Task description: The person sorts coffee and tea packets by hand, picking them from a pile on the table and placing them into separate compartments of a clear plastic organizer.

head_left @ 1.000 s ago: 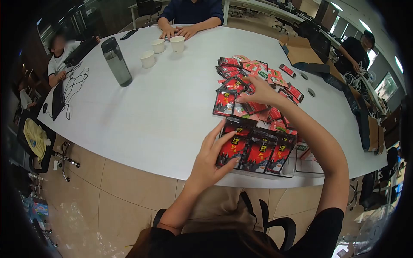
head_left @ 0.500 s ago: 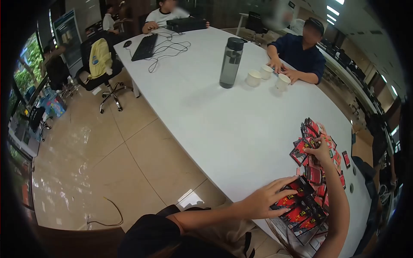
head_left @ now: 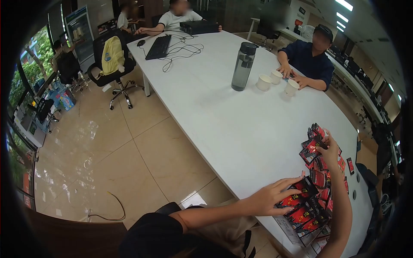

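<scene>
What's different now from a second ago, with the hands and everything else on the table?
The view has swung to the person's left. The right hand has closed in on the loose sachets and now seems to pinch one; the exact grip is hard to see. The left hand stays on the upright sachets. The bottle and paper cups haven't visibly moved.

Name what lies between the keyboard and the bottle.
Tangled cables by the keyboard, then bare tabletop up to the bottle, in the head view.
</scene>
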`<act>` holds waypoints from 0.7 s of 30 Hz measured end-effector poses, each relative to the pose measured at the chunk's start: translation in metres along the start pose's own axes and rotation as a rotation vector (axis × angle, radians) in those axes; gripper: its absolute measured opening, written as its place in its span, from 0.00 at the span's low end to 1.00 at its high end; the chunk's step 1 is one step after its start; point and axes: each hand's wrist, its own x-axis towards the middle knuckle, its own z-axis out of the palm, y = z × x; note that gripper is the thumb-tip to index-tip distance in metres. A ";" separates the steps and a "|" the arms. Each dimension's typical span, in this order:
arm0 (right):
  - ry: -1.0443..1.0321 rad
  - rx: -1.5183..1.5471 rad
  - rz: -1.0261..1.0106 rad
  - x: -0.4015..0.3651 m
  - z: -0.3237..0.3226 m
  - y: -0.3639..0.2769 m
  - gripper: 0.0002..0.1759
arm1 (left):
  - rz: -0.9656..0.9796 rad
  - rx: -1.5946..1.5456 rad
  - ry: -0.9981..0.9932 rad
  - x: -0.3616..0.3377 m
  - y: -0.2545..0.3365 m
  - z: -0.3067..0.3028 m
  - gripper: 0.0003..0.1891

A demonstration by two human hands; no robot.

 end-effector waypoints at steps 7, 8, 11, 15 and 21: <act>0.055 -0.101 -0.023 -0.022 -0.011 -0.045 0.18 | -0.001 0.011 -0.002 0.000 0.002 -0.001 0.27; 0.079 -0.163 -0.061 -0.027 -0.017 -0.056 0.18 | -0.002 0.016 -0.008 0.001 0.003 -0.003 0.27; 0.177 -0.105 -0.234 -0.043 -0.033 -0.092 0.15 | -0.014 0.021 0.040 0.003 0.006 -0.006 0.29; 0.306 -0.275 -0.504 -0.084 -0.063 -0.136 0.14 | 0.028 -0.037 0.317 -0.003 0.007 -0.012 0.34; 0.247 -0.184 -0.765 -0.183 -0.084 -0.208 0.17 | 0.078 -0.340 0.339 -0.016 0.039 -0.044 0.53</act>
